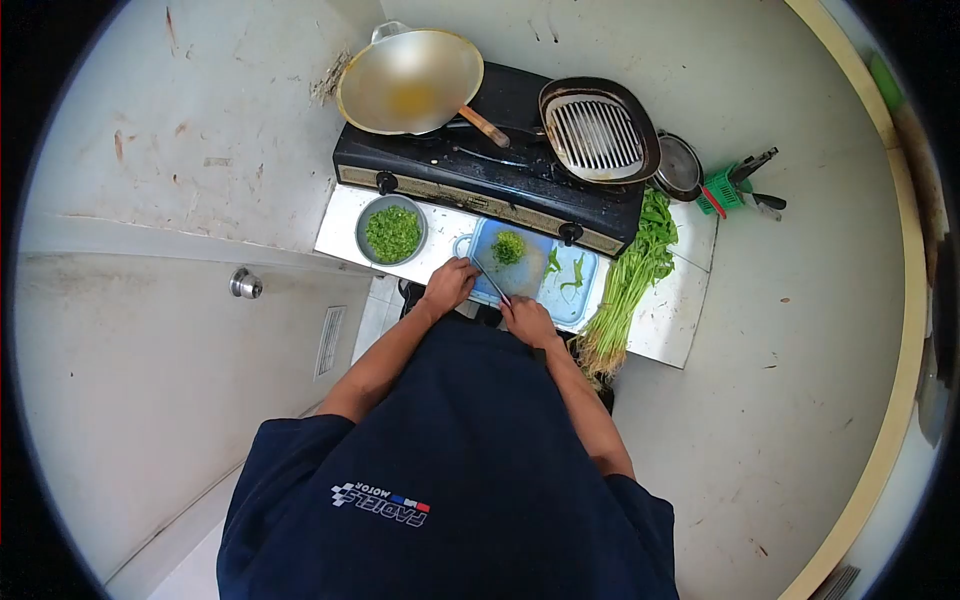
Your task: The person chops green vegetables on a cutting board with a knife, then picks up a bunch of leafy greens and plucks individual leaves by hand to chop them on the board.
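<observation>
My right hand [530,322] is wrapped round the handle of a knife [492,280], whose blade points up and left over a blue cutting board [582,303]. At the board's left edge my left hand [450,284] has its fingers bent together near the blade tip; whether they pinch anything is too small to tell. A small heap of chopped greens [508,247] lies on the board just beyond the knife. Some loose green leaves [573,272] rest on its right part. A grey bowl [362,232] with chopped greens in it stands left of the board.
Behind the board is a black stove [450,195] bearing a wok [410,85] and a ridged grill pan [598,135]. A bunch of leafy stalks [630,285] lies on the right. Beyond it are a small pan [678,165] and a green basket [725,188] with utensils.
</observation>
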Demonstrator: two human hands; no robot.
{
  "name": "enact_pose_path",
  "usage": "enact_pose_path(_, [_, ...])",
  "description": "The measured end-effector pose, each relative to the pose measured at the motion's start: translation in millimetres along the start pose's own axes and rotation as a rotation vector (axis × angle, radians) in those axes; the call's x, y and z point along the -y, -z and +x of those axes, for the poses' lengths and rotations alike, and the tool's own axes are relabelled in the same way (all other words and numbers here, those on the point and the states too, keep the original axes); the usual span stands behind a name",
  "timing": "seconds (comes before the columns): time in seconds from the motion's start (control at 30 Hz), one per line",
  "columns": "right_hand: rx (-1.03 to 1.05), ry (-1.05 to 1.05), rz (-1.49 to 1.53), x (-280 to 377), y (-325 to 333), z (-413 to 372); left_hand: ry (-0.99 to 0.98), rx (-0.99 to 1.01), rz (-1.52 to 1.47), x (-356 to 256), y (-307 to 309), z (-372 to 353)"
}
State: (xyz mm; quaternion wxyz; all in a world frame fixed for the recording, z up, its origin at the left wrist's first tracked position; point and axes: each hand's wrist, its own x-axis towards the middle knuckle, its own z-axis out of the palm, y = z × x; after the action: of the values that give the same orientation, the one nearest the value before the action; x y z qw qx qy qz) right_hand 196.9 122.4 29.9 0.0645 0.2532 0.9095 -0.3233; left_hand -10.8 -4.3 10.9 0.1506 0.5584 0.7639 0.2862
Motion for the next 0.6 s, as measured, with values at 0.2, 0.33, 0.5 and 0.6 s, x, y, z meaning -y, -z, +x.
enact_pose_path(0.2, [0.047, -0.027, -0.079, 8, -3, 8, 0.009, -0.003, -0.036, 1, -1, -1])
enact_pose_path(0.33, [0.02, -0.022, -0.062, 10, -4, 12, 0.087, 0.002, -0.077, 3, -3, -1])
enact_pose_path(0.5, [0.029, -0.109, -0.056, 9, 1, 1, 0.154, -0.029, -0.129, 0, -5, -2])
enact_pose_path(0.6, [0.014, -0.116, -0.052, 3, -3, -3, 0.139, -0.043, -0.09, -4, -2, -2])
